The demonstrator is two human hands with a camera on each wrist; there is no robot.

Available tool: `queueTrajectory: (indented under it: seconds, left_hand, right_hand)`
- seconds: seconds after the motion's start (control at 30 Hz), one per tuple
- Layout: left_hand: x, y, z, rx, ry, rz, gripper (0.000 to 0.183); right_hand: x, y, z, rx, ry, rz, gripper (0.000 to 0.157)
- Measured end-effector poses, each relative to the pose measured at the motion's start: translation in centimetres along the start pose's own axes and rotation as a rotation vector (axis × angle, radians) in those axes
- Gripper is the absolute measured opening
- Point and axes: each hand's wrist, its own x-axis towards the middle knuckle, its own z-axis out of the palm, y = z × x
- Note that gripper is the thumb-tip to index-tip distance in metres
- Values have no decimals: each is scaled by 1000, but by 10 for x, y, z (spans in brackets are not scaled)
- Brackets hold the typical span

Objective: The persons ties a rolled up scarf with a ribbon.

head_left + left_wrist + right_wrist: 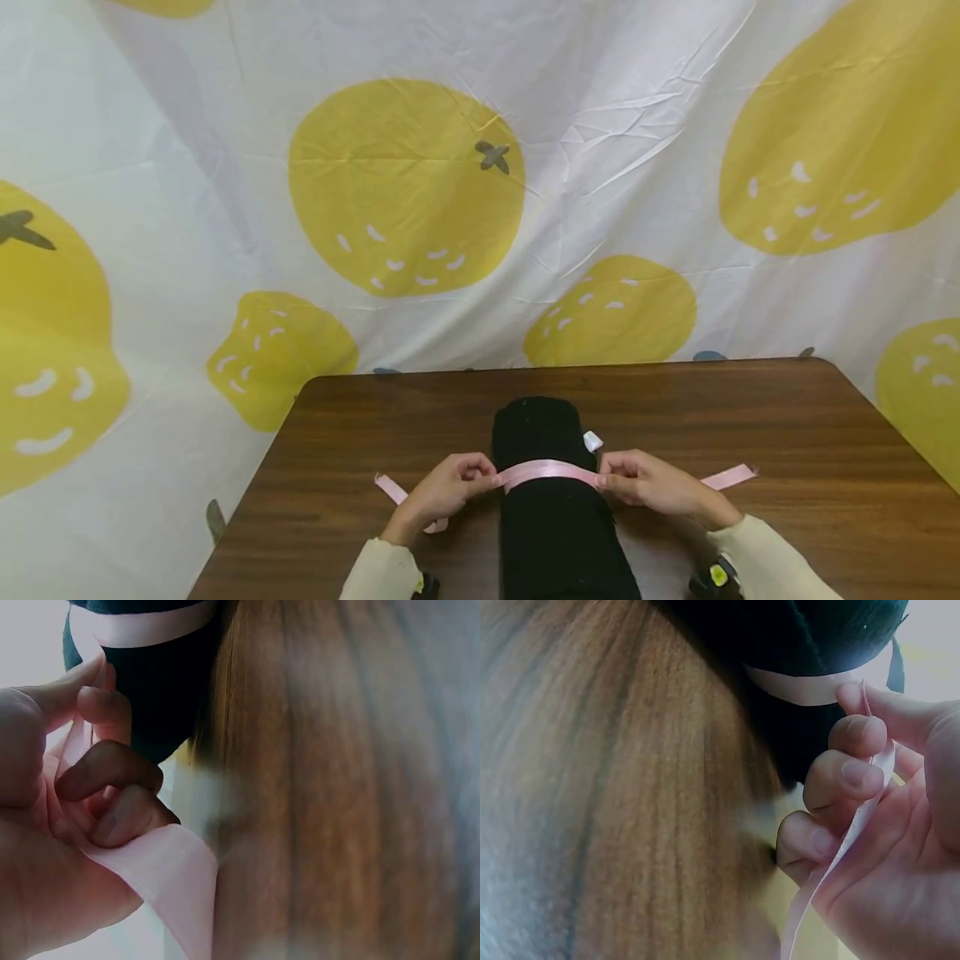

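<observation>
Low in the frame, left hand (pixel 450 489) and right hand (pixel 662 483) pinch pink ribbon (pixel 549 470) over the black roll (pixel 557 537): limp, probably slippery stuff, best gripped beside the roll!

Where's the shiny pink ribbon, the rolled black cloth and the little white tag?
Shiny pink ribbon (pixel 550 469): head view, arched middle.
Rolled black cloth (pixel 557 535): head view, its near part.
Little white tag (pixel 592 441): head view, its middle.

Backdrop's a wrinkly white fabric sheet (pixel 630 50) printed with big yellow fruit (pixel 405 183), hanging behind a brown wood-grain table (pixel 750 408) with rounded far corners. Pretty soft light too.
</observation>
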Motion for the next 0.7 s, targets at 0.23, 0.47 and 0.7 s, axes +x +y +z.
queueTrajectory:
  seconds: [0.23,0.47,0.7]
  left_hand:
    - [2,-5,2,-28,-17,-5,16]
    - [1,-5,3,-31,-32,-29,17]
    - [1,-4,3,-1,-40,-37,19]
  right_hand:
    - [1,5,0,3,-31,-32,19]
    - [0,4,2,5,-38,-16,20]
    - [0,2,1,-10,-42,-13,21]
